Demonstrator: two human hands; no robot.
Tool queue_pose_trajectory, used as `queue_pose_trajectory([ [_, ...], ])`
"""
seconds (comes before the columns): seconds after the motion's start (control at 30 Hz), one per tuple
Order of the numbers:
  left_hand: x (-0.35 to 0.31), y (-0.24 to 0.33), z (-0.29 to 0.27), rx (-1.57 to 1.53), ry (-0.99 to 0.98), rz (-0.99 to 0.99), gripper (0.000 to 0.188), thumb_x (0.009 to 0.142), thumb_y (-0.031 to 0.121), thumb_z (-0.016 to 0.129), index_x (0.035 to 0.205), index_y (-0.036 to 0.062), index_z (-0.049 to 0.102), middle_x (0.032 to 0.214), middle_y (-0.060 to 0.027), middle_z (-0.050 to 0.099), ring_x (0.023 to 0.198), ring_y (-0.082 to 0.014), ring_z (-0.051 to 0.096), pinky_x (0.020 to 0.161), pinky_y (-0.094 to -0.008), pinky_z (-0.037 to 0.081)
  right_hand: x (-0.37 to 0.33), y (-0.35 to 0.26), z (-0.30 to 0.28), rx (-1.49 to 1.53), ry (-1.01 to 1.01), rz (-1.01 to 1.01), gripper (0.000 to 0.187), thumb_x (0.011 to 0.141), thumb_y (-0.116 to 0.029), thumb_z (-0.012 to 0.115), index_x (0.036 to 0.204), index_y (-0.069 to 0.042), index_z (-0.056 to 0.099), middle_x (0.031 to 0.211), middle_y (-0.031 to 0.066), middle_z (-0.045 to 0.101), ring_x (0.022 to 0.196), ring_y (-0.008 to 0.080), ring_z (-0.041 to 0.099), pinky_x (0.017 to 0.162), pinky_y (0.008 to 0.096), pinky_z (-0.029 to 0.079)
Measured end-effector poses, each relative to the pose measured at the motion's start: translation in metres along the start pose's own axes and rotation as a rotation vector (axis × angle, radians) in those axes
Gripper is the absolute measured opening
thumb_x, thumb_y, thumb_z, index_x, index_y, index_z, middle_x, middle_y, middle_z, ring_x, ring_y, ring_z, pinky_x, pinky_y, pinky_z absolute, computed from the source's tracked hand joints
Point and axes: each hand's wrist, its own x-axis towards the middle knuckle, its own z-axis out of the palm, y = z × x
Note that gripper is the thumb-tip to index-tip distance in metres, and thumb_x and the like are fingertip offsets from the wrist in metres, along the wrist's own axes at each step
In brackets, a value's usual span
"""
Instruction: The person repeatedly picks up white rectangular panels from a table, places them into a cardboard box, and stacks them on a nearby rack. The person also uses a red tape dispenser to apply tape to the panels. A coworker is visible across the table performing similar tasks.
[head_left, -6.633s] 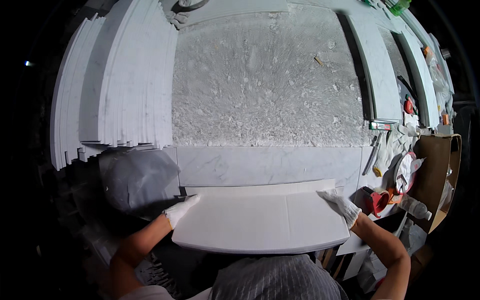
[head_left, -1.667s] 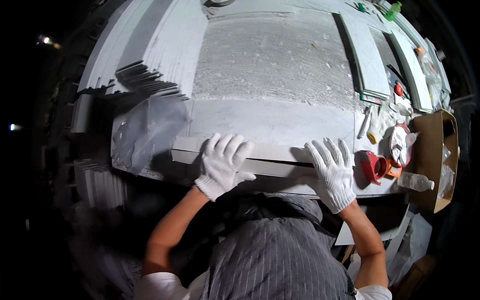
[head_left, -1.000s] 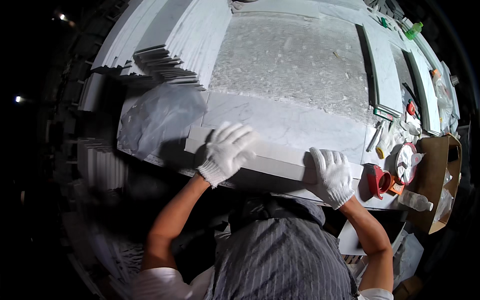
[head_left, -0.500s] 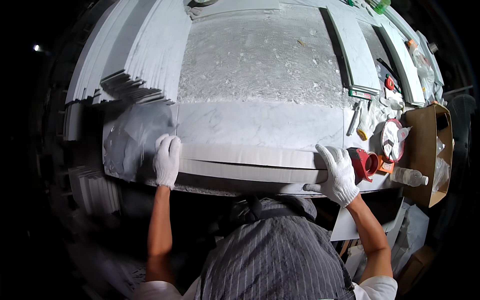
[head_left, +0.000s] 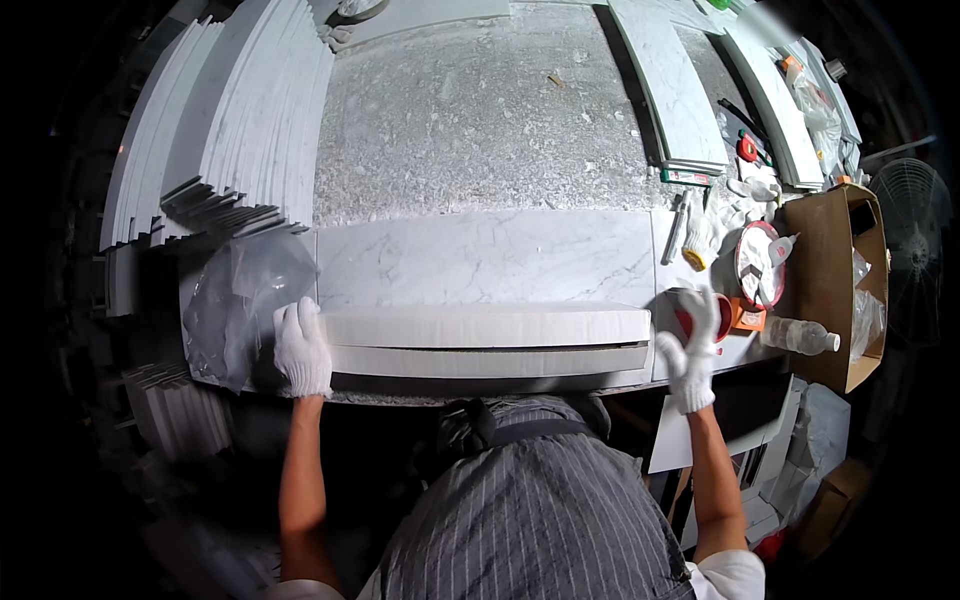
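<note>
A long white carton (head_left: 480, 327) lies crosswise along the front edge of the bench, with a narrow dark slit running along it between two long flaps. My left hand (head_left: 302, 352), in a white knit glove, is closed against the carton's left end, fingers together and bent. Just beyond the right end, my gloved right hand (head_left: 692, 348) is off the carton, its fingers apart and slightly blurred. Behind that hand is a red tape dispenser (head_left: 724, 312), partly hidden by it. White marble-patterned slabs (head_left: 480, 250) lie under and behind the carton.
A clear plastic bag (head_left: 235, 285) lies left of the carton. Stacked marble-look strips (head_left: 270, 120) stand far left; more strips (head_left: 672, 90) lie far right. At right are a red-rimmed dish (head_left: 742, 262), a plastic bottle (head_left: 800, 336), spare gloves (head_left: 704, 238) and a cardboard box (head_left: 822, 230).
My right hand has let go of the carton's right end and moved right, over the tape dispenser. My left hand stays at the left end. The whole view has shifted slightly.
</note>
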Motion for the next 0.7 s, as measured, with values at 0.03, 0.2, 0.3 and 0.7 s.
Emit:
queue_pose_trajectory([
  [0.03,-0.002,0.003,-0.002,-0.015,0.013,-0.003,0.036,0.1,0.036,0.041,0.094,0.0093,0.065,0.102,-0.0108,0.061,0.094,-0.034,0.06,0.081,-0.0442,0.046,-0.003,0.015,-0.013,-0.167,0.131,0.011,0.093,0.075,-0.025,0.084,0.145,0.003,0.03,0.135,0.0204,0.049,0.126,0.0318,0.05,0.109,0.0408,0.038],
  [0.2,0.002,0.007,-0.002,0.006,0.001,0.008,0.035,0.1,0.036,0.042,0.096,0.0098,0.065,0.104,-0.0116,0.062,0.094,-0.0352,0.061,0.081,-0.0449,0.047,-0.024,0.098,-0.056,-0.973,-0.111,-0.085,0.064,0.073,-0.018,0.079,0.127,0.0,0.052,0.125,0.0194,0.06,0.118,0.0386,0.054,0.109,0.0479,0.036],
  [0.3,0.002,0.003,0.001,0.038,0.013,-0.017,0.038,0.099,0.04,0.044,0.102,0.0094,0.066,0.109,-0.0131,0.062,0.097,-0.0363,0.062,0.082,-0.0461,0.047,-0.001,0.093,-0.062,-0.873,-0.184,0.064,0.045,0.073,-0.015,0.078,0.11,-0.001,0.056,0.105,0.0233,0.062,0.102,0.0397,0.058,0.091,0.0466,0.047],
  [0.7,-0.003,0.006,-0.003,0.005,0.091,-0.027,0.034,0.097,0.038,0.047,0.098,0.0086,0.065,0.105,-0.0163,0.062,0.095,-0.0385,0.06,0.08,-0.0472,0.048,0.041,-0.171,0.013,0.613,-0.63,0.17,0.08,0.059,-0.029,0.093,0.119,0.003,0.054,0.107,0.0088,0.065,0.093,0.0158,0.062,0.083,0.0317,0.052],
])
